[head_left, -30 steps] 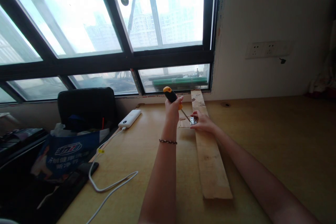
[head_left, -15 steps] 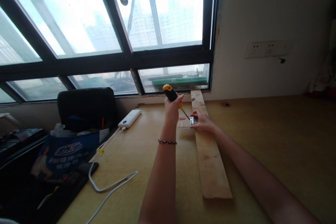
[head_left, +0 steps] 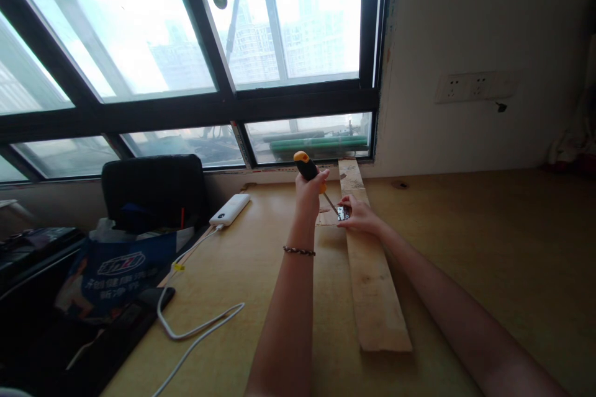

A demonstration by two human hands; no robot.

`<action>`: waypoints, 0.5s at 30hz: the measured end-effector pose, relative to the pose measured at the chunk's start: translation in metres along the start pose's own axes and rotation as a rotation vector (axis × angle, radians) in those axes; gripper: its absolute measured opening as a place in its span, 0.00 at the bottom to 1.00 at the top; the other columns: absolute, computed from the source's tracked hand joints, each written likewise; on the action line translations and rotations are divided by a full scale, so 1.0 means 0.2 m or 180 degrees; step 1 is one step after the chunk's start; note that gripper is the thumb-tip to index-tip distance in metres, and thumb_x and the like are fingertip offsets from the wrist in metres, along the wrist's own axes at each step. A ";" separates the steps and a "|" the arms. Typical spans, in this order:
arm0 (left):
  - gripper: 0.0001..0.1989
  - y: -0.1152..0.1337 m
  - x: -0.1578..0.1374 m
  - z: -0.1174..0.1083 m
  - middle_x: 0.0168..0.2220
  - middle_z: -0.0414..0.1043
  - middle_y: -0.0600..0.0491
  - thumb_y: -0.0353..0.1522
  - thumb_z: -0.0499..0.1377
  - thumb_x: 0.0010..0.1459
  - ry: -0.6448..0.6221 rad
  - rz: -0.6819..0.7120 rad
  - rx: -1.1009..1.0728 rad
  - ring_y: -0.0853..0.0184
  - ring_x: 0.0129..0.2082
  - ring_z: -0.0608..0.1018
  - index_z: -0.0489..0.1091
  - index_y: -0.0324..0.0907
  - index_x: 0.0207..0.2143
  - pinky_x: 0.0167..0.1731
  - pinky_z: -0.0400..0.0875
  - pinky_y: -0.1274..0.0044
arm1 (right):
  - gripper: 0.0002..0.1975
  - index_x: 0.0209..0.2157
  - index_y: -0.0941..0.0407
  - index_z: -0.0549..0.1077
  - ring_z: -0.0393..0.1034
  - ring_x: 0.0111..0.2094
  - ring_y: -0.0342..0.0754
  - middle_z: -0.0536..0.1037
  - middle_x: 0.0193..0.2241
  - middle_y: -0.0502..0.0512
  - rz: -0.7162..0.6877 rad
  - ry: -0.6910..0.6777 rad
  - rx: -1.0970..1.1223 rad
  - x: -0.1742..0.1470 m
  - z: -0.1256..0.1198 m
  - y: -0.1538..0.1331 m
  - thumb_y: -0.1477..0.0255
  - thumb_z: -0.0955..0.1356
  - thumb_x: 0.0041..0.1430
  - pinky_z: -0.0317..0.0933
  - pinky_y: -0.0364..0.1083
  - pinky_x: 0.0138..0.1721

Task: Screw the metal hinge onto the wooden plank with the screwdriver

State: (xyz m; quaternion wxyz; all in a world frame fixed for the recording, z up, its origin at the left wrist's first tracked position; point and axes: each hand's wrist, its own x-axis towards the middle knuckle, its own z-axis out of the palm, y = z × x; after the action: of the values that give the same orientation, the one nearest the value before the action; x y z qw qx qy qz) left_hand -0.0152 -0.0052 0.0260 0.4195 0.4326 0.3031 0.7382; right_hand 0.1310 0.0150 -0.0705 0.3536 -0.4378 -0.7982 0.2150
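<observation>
Gripping a yellow-and-black screwdriver [head_left: 306, 166] by the handle with the fingers of the left hand [head_left: 310, 189], tilted, with the shaft slanting down to a small metal piece [head_left: 343, 213]. Holding that metal piece in the fingers of the right hand [head_left: 362, 217], at the left edge of a long wooden board [head_left: 377, 298], near a short piece of wood [head_left: 326, 215]. Too small to tell exact contact at the tip. Sharing the surface [head_left: 465, 260] with a white power bank [head_left: 230, 209], well to the left.

Yellow-black screwdriver [head_left: 306, 166], silvery fitting [head_left: 341, 213], tan board [head_left: 376, 288]
</observation>
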 end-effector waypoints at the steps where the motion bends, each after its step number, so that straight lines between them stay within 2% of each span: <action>1: 0.13 0.00 0.00 0.00 0.19 0.60 0.59 0.30 0.64 0.35 -0.0008 -0.0015 0.0005 0.76 0.19 0.64 0.62 0.39 0.24 0.22 0.58 0.81 | 0.33 0.41 0.56 0.61 0.68 0.43 0.52 0.73 0.42 0.61 -0.0001 0.0004 0.0008 0.00 0.00 0.00 0.68 0.75 0.32 0.61 0.49 0.43; 11: 0.13 -0.04 0.00 -0.01 0.19 0.60 0.59 0.32 0.64 0.36 -0.0137 -0.0039 0.0164 0.76 0.20 0.65 0.62 0.39 0.23 0.23 0.58 0.81 | 0.33 0.41 0.56 0.60 0.68 0.44 0.52 0.72 0.42 0.61 -0.0005 -0.0009 0.0076 0.00 -0.01 0.00 0.67 0.75 0.31 0.61 0.50 0.43; 15: 0.15 -0.02 0.01 -0.02 0.19 0.60 0.58 0.36 0.65 0.36 -0.0223 -0.0031 0.0682 0.75 0.19 0.63 0.63 0.39 0.23 0.21 0.57 0.81 | 0.34 0.41 0.57 0.60 0.68 0.44 0.53 0.72 0.42 0.61 -0.0002 -0.0020 0.0082 0.00 0.00 0.00 0.67 0.75 0.31 0.61 0.50 0.43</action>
State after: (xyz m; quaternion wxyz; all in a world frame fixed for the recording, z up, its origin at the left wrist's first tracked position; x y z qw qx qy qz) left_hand -0.0185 -0.0019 0.0214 0.3847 0.4990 0.3675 0.6841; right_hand 0.1320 0.0148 -0.0701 0.3567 -0.4323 -0.7966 0.2265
